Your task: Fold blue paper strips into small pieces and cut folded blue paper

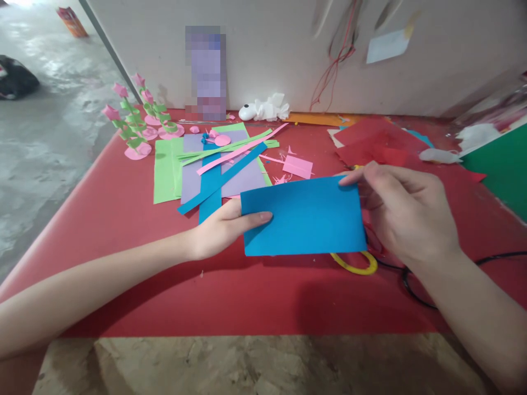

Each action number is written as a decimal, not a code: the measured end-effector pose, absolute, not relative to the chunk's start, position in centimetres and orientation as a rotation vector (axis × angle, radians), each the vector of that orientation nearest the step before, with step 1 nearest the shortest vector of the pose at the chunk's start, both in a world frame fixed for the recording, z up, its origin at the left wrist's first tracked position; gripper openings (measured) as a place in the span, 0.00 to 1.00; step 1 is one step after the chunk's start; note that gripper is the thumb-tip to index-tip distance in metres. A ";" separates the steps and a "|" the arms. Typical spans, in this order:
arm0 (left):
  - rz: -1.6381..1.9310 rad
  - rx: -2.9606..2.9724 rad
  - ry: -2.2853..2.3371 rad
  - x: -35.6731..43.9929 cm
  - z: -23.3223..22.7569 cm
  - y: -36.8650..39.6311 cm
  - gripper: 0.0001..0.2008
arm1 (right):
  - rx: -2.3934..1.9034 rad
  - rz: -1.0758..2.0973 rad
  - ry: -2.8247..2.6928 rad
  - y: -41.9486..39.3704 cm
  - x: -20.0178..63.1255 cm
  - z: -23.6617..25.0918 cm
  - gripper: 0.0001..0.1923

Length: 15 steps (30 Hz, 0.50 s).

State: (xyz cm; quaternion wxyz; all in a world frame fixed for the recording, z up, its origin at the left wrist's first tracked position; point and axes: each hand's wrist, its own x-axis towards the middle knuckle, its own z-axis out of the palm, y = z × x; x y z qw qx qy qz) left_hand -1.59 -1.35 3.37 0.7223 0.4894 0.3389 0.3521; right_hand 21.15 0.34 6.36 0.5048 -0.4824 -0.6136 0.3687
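A blue sheet of paper (304, 219) is held up over the red table, stretched between both hands. My left hand (226, 227) grips its left edge, thumb on the front face and the other fingers hidden behind. At the upper right corner, my right hand (403, 208) pinches the sheet between thumb and fingers. Yellow scissor handles (357, 269) show partly below the paper. Beyond it lie blue paper strips (226, 178), green strips (230, 147), a pink strip (242, 149) and a pink paper piece (298, 166) with fringed scraps.
Pink paper flowers with green stems (132, 118) stand at the back left of the red table (255, 307). Green sheets (167, 170) and a purple sheet (190, 181) lie near the strips. Red paper (382, 142) and a black cable (411, 288) are at right.
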 end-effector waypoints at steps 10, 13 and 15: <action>0.649 1.012 0.533 -2.0 3.4 -0.7 0.15 | -1.135 0.924 -1.698 0.1 22.0 7.3 0.13; 0.472 1.075 0.568 -2.2 4.0 -0.3 0.29 | -1.104 1.078 -1.866 -0.3 21.5 7.6 0.16; 0.385 1.182 0.694 -2.0 4.1 -0.4 0.29 | -1.061 1.205 -1.998 -0.7 20.7 7.3 0.18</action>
